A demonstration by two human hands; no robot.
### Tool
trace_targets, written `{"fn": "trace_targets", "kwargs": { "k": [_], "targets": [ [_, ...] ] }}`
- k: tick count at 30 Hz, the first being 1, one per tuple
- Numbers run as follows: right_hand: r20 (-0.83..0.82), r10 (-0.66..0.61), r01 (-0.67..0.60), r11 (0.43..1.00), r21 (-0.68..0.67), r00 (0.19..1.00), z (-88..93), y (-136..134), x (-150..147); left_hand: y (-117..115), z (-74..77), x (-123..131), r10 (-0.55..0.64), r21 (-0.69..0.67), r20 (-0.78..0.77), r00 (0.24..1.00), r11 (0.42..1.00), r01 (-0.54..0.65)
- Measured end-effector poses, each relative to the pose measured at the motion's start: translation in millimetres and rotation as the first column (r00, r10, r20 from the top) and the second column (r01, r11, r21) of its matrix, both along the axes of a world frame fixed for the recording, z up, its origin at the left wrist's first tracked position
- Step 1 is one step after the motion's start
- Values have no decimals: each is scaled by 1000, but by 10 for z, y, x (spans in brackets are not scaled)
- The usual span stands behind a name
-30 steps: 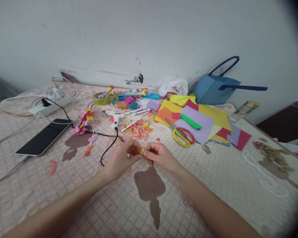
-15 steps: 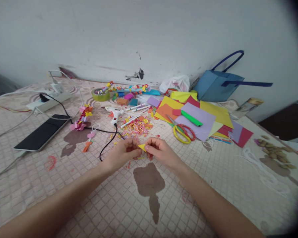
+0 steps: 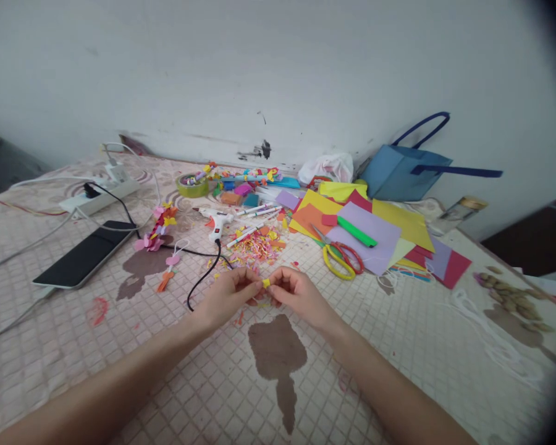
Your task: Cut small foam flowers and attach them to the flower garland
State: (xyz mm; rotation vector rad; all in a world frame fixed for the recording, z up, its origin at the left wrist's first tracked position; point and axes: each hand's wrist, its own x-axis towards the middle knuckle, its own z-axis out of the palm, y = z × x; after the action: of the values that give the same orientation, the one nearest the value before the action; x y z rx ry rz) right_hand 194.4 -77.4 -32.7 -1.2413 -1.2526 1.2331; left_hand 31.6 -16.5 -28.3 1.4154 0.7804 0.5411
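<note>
A small yellow paper piece [image 3: 265, 283] is pinched between my two hands over the middle of the table. My left hand [image 3: 231, 293] grips its left side with thumb and fingers, and my right hand [image 3: 297, 292] grips its right side. The fingertips cover most of the paper. Just beyond my hands lies a heap of colourful paper scraps [image 3: 259, 245]. A white glue gun [image 3: 217, 224] with a black cord rests behind my left hand. Scissors with yellow and red handles [image 3: 340, 258] lie beyond my right hand.
Coloured paper sheets [image 3: 375, 232] spread at the back right, with a green cutter [image 3: 356, 232] on them. A blue bag [image 3: 403, 172] leans by the wall. At left are a dark tablet [image 3: 86, 254], a power strip [image 3: 99, 198] and cables. White string [image 3: 491, 337] lies right.
The yellow piece shows smaller between my fingertips, where it was a larger triangle. My hands are closer together. The camera view has shifted slightly, moving the table's contents lower.
</note>
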Motion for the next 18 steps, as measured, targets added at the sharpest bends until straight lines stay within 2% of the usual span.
{"fn": "trace_targets", "kwargs": {
  "k": [4,7,11,18],
  "targets": [
    [37,26,-28,999,30,999,-7,14,-4,19,-9,-15,2,123,7,1000,992,-3],
    [46,20,-21,1000,20,999,-35,24,-15,44,-36,-23,-14,151,12,1000,988,12],
    [59,-25,23,999,30,998,-82,30,-12,73,-71,-16,-28,114,1,1000,993,28],
    [34,-52,52,999,-9,998,-99,30,-7,90,-80,-1,-66,-63,-3,998,996,65]
  ]
}}
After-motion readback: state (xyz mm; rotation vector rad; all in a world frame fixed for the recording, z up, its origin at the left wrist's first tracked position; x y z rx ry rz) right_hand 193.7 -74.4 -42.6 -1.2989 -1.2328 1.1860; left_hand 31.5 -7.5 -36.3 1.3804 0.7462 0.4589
